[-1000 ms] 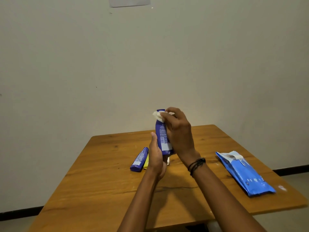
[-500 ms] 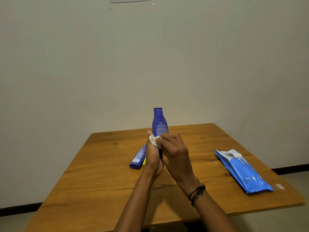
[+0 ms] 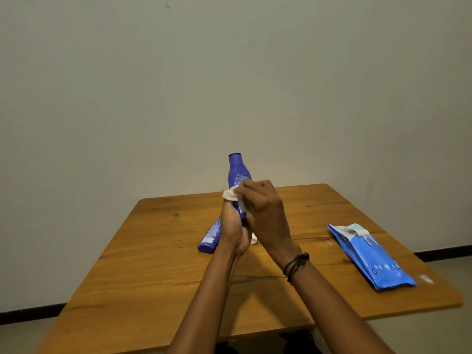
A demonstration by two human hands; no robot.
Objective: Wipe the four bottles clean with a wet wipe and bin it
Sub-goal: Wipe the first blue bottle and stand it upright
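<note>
Left hand (image 3: pixel 231 226) grips the blue bottle (image 3: pixel 236 169), base hidden; right hand (image 3: pixel 265 213) pinches the wipe (image 3: pixel 229 194) against it.

Dk blue bottle (image 3: pixel 236 169), white wipe (image 3: pixel 228 194), lt blue pack (image 3: pixel 370 256) (table (image 3: pixel 153 264) brown, wood grain)

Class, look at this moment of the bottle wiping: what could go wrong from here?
1. The left hand grips the upright bottle only near its base while the right hand presses the wipe against it; once wet, it could slip onto the lying bottle.
2. The wipe pack lies near the edge of the table; an elbow might knock it off.
</note>
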